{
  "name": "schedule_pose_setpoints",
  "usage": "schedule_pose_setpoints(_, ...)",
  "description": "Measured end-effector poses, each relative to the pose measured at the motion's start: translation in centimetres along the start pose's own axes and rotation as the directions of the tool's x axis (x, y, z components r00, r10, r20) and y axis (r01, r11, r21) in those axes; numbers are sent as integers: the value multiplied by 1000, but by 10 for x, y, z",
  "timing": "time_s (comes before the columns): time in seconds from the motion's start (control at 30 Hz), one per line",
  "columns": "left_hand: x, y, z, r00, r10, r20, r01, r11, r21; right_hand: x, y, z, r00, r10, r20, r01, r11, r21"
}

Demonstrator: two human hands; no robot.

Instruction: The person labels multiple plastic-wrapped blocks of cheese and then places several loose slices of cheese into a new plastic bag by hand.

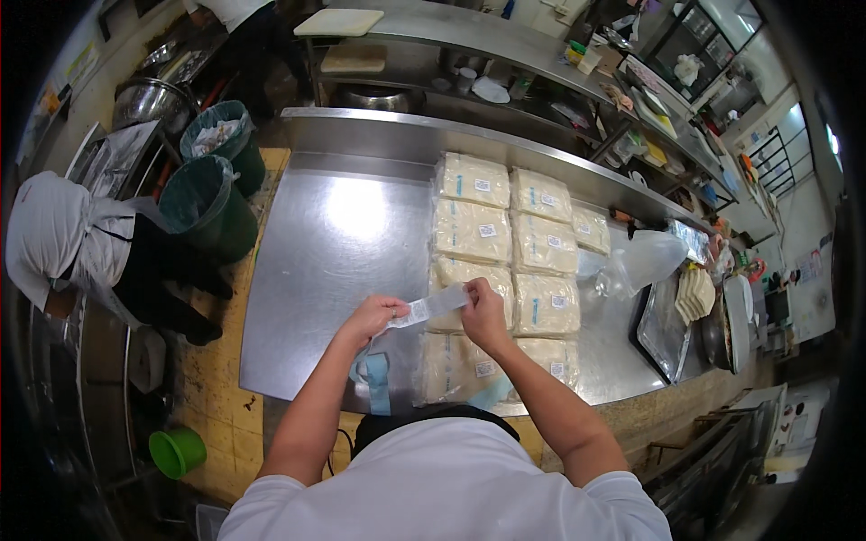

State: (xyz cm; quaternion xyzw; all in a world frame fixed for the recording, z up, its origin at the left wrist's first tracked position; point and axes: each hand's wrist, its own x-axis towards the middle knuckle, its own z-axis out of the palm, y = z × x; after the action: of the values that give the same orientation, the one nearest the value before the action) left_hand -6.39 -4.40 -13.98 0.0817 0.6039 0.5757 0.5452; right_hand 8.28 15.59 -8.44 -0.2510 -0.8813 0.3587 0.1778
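Observation:
A pale label strip (pixel 431 307) is stretched between my two hands. My left hand (pixel 379 320) pinches its printed left end, and my right hand (pixel 481 311) grips the other end over the packages. Below my left hand a light blue strip (pixel 373 379) hangs down at the table's front. Flat cream-coloured packages in clear plastic (pixel 541 239) lie in stacked rows on the middle and right of the steel table (pixel 307 243), several with small white labels on top.
A tray (pixel 656 334), cream slabs (pixel 693 293) and a plastic bag (pixel 645 261) are at the right. A steel shelf unit (pixel 424 32) stands behind. Left are two green bins (pixel 200 207), a green bucket (pixel 178 453), a bent-over co-worker (pixel 68 234) and another person (pixel 253 45) farther back.

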Motion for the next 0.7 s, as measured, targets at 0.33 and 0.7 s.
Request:
schedule_pose_setpoints(0.33,4,6,-2,953,116,-280,-15,941,337,-3,-2,-3,998,51,32,-54,994,99)
schedule_pose_setpoints(0.7,-13,20,-1,916,151,-371,-11,935,354,-12,0,3,1000,-17,15,15,996,92)
